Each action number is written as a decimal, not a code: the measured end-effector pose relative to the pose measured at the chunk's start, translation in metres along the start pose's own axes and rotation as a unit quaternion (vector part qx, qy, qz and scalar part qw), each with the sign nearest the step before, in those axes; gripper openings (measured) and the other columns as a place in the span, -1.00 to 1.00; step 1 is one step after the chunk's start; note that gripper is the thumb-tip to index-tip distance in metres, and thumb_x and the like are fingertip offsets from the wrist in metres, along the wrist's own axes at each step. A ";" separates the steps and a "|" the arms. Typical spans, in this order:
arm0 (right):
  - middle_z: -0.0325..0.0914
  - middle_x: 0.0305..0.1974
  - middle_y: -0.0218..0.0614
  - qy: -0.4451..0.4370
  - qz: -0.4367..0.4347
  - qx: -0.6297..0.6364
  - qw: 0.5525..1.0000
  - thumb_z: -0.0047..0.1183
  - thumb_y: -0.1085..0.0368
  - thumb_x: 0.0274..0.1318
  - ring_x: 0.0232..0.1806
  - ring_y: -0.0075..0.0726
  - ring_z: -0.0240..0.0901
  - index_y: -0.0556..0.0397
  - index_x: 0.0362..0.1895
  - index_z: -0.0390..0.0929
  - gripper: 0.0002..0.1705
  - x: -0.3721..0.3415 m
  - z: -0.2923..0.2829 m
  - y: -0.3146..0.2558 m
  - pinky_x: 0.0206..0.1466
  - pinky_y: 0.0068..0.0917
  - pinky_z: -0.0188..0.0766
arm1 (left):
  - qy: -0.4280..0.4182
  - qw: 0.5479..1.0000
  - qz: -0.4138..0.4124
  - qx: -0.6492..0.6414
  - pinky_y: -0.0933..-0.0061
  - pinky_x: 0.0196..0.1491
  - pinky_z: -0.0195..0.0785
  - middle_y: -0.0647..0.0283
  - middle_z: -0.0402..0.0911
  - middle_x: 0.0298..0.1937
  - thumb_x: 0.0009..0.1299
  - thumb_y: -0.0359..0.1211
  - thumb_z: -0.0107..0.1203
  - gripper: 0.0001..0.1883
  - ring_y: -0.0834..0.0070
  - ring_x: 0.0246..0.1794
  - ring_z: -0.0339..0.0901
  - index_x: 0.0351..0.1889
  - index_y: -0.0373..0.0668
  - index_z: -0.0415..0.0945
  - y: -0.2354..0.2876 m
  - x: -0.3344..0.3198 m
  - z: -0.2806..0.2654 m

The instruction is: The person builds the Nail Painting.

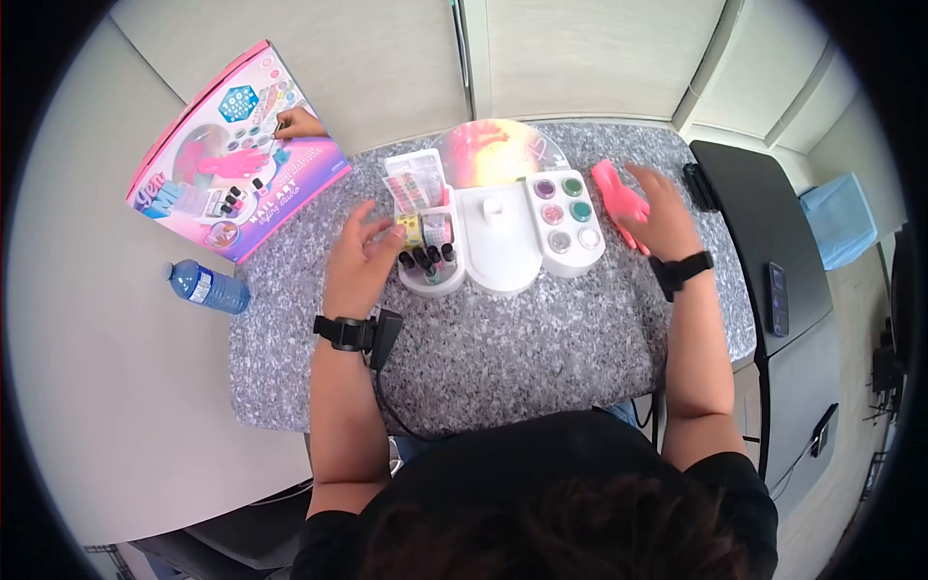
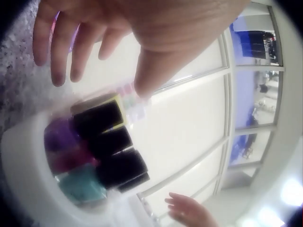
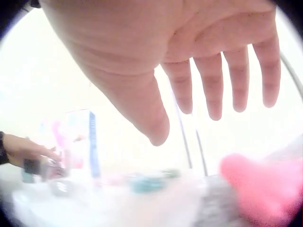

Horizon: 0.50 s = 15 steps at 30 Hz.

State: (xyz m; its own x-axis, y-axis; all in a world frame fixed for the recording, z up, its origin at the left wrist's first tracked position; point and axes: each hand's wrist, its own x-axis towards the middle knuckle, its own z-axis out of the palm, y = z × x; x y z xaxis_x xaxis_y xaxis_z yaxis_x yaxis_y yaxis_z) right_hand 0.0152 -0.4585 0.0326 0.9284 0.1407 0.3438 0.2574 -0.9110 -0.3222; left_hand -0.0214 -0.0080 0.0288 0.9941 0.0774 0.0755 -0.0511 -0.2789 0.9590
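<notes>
My left hand [image 1: 356,266] hovers at the left side of a white nail-art station [image 1: 498,261], its fingers spread and nothing in its grasp. The thumb overlaps a yellow patterned roll [image 1: 409,230] in the head view. Just below stand several black-capped nail polish bottles [image 1: 422,263]; purple, pink and teal polish [image 2: 81,183] shows in the left wrist view. On the other side, my right hand [image 1: 663,220] is held with separated fingers beside a pink plastic hand [image 1: 617,198]. Glitter pots [image 1: 552,215] fill the station's right wing. A sticker sheet [image 1: 414,190] leans in the left tray.
The nail-art box [image 1: 242,155] stands at the back left, with a water bottle [image 1: 208,287] in front of it. A shiny rounded panel [image 1: 493,150] rises behind the station. Right of the speckled table [image 1: 541,358] is a dark cabinet [image 1: 764,213] carrying a phone-like device [image 1: 777,298].
</notes>
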 end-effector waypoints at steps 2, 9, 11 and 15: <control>0.55 0.41 0.09 -0.024 0.005 -0.051 0.998 0.61 0.20 -0.05 0.52 0.15 0.43 0.02 0.56 0.44 0.04 -0.006 -0.003 0.020 0.59 -0.11 0.36 | -0.003 1.000 -0.001 0.005 0.35 0.25 0.55 -0.12 0.64 0.38 0.62 -0.20 0.31 -0.26 0.35 0.18 0.72 0.64 -0.27 0.23 -0.005 0.002 0.001; 0.63 0.33 0.13 -0.104 0.043 0.105 0.988 0.50 0.32 -0.03 0.40 0.06 0.60 0.16 0.54 0.42 -0.01 -0.009 -0.013 0.036 0.50 -0.13 0.48 | 0.011 0.999 -0.012 0.052 0.37 0.16 0.58 -0.07 0.82 0.13 0.61 -0.09 0.31 -0.32 0.42 0.08 0.79 0.52 -0.37 0.44 -0.014 0.004 0.001; 0.63 0.31 0.19 -0.040 0.101 0.167 0.980 0.45 0.28 0.07 0.39 0.06 0.61 0.19 0.54 0.40 -0.07 -0.002 -0.007 0.044 0.48 -0.15 0.50 | 0.013 0.997 -0.022 0.067 0.37 0.17 0.58 -0.03 0.84 0.05 0.61 -0.09 0.30 -0.34 0.44 0.05 0.79 0.49 -0.38 0.48 -0.009 0.002 0.001; 0.66 0.25 0.14 -0.029 0.134 0.206 0.969 0.34 0.23 0.27 0.30 -0.01 0.66 0.20 0.56 0.38 -0.18 -0.004 -0.006 0.043 0.39 -0.21 0.57 | 0.026 0.997 -0.037 0.057 0.40 0.06 0.63 0.06 0.85 -0.09 0.63 -0.11 0.27 -0.45 0.47 -0.06 0.81 0.35 -0.39 0.62 -0.011 0.003 0.001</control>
State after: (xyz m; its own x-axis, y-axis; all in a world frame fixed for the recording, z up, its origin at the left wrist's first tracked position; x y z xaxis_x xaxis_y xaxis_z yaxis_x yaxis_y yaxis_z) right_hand 0.0207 -0.5008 0.0220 0.9871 -0.0482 0.1528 0.0782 -0.6872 -0.7223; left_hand -0.0174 -0.0056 0.0186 0.9884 0.1503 0.0217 0.0370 -0.3772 0.9254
